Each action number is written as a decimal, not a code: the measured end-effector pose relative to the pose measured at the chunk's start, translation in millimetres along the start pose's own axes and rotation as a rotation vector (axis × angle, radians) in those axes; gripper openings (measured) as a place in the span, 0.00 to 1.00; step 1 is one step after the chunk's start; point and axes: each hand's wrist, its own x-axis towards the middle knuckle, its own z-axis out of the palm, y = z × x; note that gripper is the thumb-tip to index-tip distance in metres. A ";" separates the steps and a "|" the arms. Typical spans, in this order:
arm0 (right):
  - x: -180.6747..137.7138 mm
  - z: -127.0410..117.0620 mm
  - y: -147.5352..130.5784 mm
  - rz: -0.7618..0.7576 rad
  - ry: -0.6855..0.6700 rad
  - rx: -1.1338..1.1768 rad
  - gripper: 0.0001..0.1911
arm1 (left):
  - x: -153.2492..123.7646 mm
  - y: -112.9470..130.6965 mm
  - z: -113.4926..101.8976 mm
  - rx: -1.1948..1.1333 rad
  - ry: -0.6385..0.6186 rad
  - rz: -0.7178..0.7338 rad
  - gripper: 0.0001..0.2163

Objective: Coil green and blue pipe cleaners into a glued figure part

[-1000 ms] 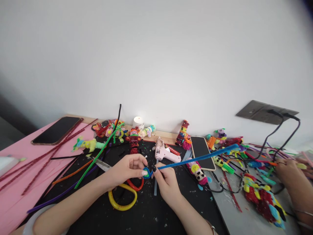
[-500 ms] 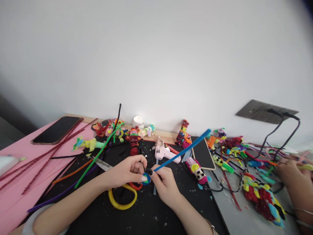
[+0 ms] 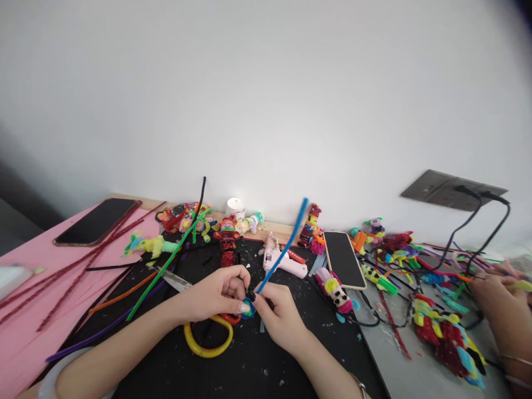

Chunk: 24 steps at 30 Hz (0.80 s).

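Note:
Pinched between the fingertips of my left hand (image 3: 224,291) is a small blue-and-green pipe cleaner coil (image 3: 248,308). My right hand (image 3: 280,316) is closed on a blue pipe cleaner (image 3: 286,246) close to the coil, and its long free end slants up and to the right. Whether strand and coil join is hidden by the fingers. Below my left hand lie scissors (image 3: 208,353) with yellow and red handles, their blades partly covered by that hand. A pale pink glue gun (image 3: 286,261) rests just beyond my hands.
Pink paper (image 3: 25,343) carries a phone (image 3: 97,221) and dark red pipe cleaners. Several pipe-cleaner figures line the back, beside a white roll (image 3: 235,207). Another phone (image 3: 346,260) lies right of the glue gun. Another person's hand (image 3: 501,296) is at far right, near black cables.
The blue pipe cleaner's free end has swung left and now points more steeply upward. My right hand has shifted slightly; my left hand stays in place.

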 end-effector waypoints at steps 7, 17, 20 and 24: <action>0.2 -0.1 -2.1 0.008 -0.033 0.026 0.14 | -0.6 -1.3 -0.6 0.010 -0.022 -0.007 0.15; 0.0 1.6 0.4 0.055 -0.049 0.009 0.15 | -1.3 1.4 0.7 0.018 -0.056 -0.016 0.16; 0.2 2.0 0.4 0.051 -0.047 0.007 0.15 | -1.3 1.0 0.2 0.022 -0.059 -0.026 0.16; -0.2 2.4 1.7 0.049 -0.047 0.007 0.15 | -1.2 0.1 -0.2 0.019 -0.061 -0.024 0.16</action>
